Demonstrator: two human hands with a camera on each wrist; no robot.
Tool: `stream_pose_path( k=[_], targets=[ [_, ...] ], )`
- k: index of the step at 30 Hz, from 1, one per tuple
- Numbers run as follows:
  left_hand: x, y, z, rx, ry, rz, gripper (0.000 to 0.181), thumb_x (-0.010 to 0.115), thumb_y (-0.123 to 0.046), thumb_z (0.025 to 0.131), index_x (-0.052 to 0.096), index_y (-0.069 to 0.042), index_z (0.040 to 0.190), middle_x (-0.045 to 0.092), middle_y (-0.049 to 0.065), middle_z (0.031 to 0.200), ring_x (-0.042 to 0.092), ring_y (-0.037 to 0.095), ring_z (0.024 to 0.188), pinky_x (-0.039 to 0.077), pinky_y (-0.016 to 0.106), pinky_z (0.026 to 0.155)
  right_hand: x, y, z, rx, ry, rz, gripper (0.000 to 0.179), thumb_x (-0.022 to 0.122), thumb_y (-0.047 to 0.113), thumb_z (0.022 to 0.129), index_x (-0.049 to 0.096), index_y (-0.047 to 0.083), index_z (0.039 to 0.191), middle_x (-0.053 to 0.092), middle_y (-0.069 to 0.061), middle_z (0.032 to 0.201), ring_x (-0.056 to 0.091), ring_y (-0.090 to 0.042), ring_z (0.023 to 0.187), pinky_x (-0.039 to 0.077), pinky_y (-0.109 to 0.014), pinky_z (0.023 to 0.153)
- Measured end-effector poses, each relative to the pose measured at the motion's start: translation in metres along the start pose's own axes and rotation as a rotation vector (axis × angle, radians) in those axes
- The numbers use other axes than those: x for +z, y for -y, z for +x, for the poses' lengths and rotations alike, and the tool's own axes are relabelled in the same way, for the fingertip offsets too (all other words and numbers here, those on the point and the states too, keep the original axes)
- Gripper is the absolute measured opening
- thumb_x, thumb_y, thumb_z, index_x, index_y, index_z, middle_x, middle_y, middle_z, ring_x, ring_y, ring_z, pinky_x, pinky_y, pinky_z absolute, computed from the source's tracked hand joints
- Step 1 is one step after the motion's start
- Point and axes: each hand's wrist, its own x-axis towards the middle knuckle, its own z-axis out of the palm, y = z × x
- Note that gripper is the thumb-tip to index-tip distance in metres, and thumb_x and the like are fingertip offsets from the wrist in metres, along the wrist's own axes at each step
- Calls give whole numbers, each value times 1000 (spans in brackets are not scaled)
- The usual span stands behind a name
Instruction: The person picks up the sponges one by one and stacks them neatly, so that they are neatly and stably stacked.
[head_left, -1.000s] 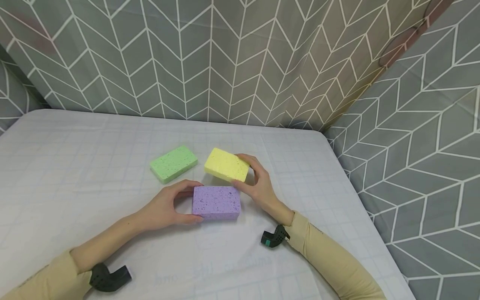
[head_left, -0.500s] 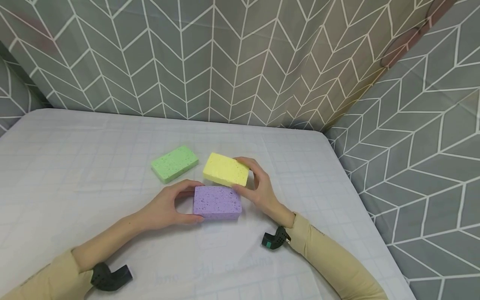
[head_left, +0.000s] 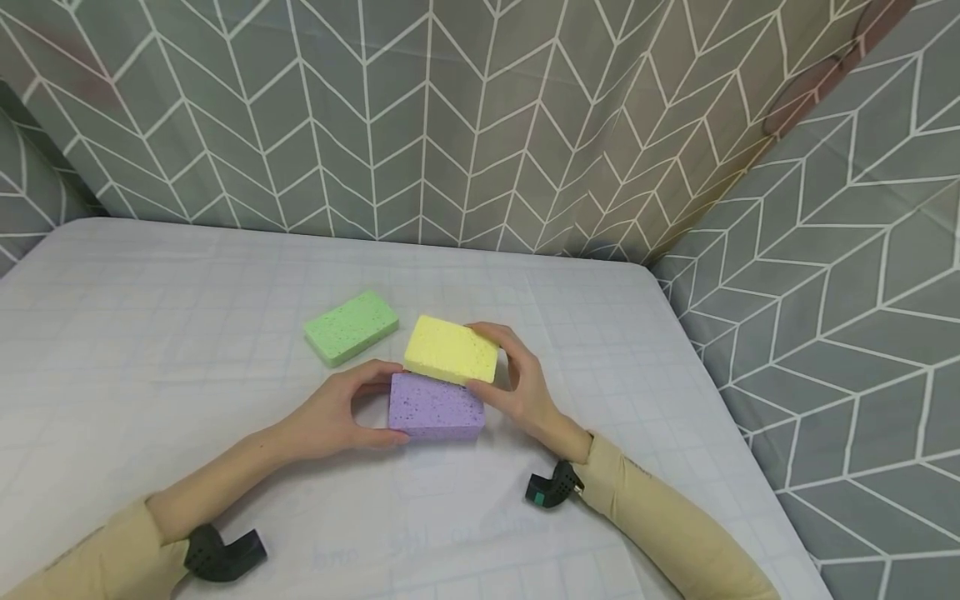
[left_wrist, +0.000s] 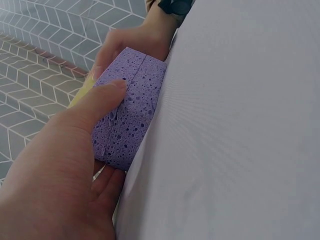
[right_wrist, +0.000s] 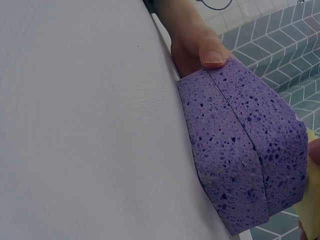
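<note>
A purple sponge lies on the table, and my left hand grips its left end with the thumb on the near side. In the left wrist view the thumb presses on the pitted purple sponge. My right hand holds a yellow sponge by its right end, slightly tilted. The yellow sponge overlaps the far edge of the purple one in the head view. Only a strip of the yellow sponge shows in the right wrist view, behind the purple sponge.
A green sponge lies flat on the table, beyond the left hand. White cloth covers the table. Grey patterned curtains hang behind it and along the right side. A black wrist camera sits on each sleeve.
My right hand has brought the yellow sponge nearer and lower in the head view, from beyond the purple sponge to over its far edge. The left hand and the purple sponge have barely moved.
</note>
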Motion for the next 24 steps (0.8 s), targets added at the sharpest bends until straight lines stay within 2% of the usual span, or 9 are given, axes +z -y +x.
stream_pose_path(
  k=[10, 24],
  targets=[
    [-1, -1, -1, -7, 10, -9, 77, 90, -42, 71, 54, -25, 137, 60, -10, 135, 59, 12, 124, 46, 34, 110, 4, 4, -6, -25, 27, 19, 67, 77, 24, 85, 50, 3, 142, 54, -15, 139, 47, -30, 133, 31, -41, 121],
    [-1, -3, 0, -13, 5, 1, 79, 91, -39, 71, 54, -21, 138, 61, -7, 135, 59, 13, 124, 46, 35, 110, 8, 9, -10, -66, 63, 39, 67, 75, 25, 86, 48, -2, 141, 53, -20, 139, 47, -31, 133, 31, -43, 120]
  ],
)
